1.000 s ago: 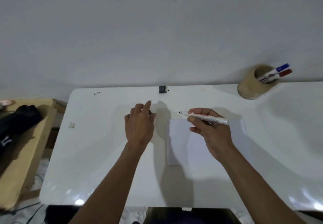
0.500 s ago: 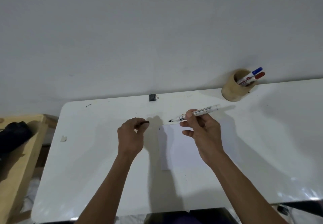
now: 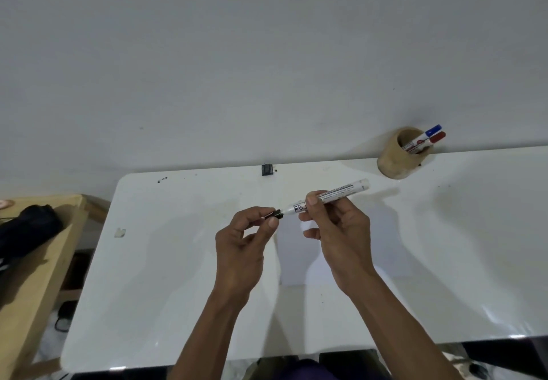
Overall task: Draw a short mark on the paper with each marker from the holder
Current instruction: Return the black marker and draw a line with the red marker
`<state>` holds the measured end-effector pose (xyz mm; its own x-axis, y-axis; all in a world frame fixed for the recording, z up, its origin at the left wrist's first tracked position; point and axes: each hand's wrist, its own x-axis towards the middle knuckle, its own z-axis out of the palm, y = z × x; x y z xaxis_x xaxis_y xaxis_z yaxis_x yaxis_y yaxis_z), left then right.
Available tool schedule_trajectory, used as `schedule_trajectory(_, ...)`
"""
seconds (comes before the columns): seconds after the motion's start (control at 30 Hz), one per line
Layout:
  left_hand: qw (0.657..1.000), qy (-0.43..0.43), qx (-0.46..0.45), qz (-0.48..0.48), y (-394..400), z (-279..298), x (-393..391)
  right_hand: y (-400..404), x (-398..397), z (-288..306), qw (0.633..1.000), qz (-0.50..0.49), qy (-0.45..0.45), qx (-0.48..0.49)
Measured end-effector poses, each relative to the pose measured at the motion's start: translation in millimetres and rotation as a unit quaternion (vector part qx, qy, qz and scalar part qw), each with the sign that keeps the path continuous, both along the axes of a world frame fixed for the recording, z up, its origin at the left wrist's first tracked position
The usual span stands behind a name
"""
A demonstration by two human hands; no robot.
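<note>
My right hand [image 3: 338,231] grips a white marker [image 3: 335,194] by its barrel, tip pointing left. My left hand [image 3: 243,237] pinches the marker's black cap [image 3: 273,214] between thumb and fingers, and the cap meets the marker's tip. Both hands hover above the white paper [image 3: 293,258], which lies on the white table [image 3: 166,261] and is partly hidden by my right hand. A tan cylindrical holder [image 3: 397,157] stands at the table's back right. A blue-capped marker [image 3: 431,131] and a red-capped marker [image 3: 436,138] lean inside it.
A small black clip [image 3: 267,169] sits at the table's back edge by the wall. A scrap of white tape [image 3: 120,232] lies near the left edge. A wooden bench [image 3: 38,276] with a black bag [image 3: 26,231] stands to the left.
My hands came together above the paper. The cap in my left hand now meets the marker's tip, and the marker has tilted up to the right.
</note>
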<state>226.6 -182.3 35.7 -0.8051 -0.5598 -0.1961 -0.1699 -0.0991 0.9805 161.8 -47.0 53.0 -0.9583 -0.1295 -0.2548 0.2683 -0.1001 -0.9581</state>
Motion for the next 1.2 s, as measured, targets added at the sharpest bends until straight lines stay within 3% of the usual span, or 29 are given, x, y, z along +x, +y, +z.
schedule_trajectory(0.23, 1.0, -0.006, 0.018, -0.025, 10.3, 1.6, -1.9, 6.8, 9.9, 5.8, 1.0, 0.005, -0.005, 0.023)
schedule_trajectory(0.3, 0.992, -0.002, 0.08, -0.099, 53.1, 3.2, -26.9, 48.1, 0.4, 14.5, 0.996, -0.067, 0.001, 0.056)
schedule_trajectory(0.57, 0.988, -0.009, 0.028, -0.153, 66.8, 17.1, -71.6, 82.3, -39.0, 18.6, 0.997, -0.057, -0.048, 0.001)
schedule_trajectory(0.7, 0.988, -0.008, 0.029, -0.149, 50.8, 15.5, -67.4, 92.2, -47.5, 22.5, 0.991, -0.08, -0.072, -0.076)
schedule_trajectory(0.8, 0.989, 0.001, 0.045, -0.138, 40.1, 20.4, -70.4, 112.0, -60.3, 29.1, 0.999, -0.009, 0.004, 0.032)
schedule_trajectory(0.93, 0.985, 0.023, 0.037, -0.168, 44.9, 30.5, -82.1, 118.3, -61.7, 25.9, 0.96, 0.128, 0.088, 0.232)
schedule_trajectory(1.2, 0.967, 0.017, -0.126, -0.221, 111.4, 50.6, -152.4, 157.1, -103.7, 5.2, 0.912, 0.155, 0.206, 0.318)
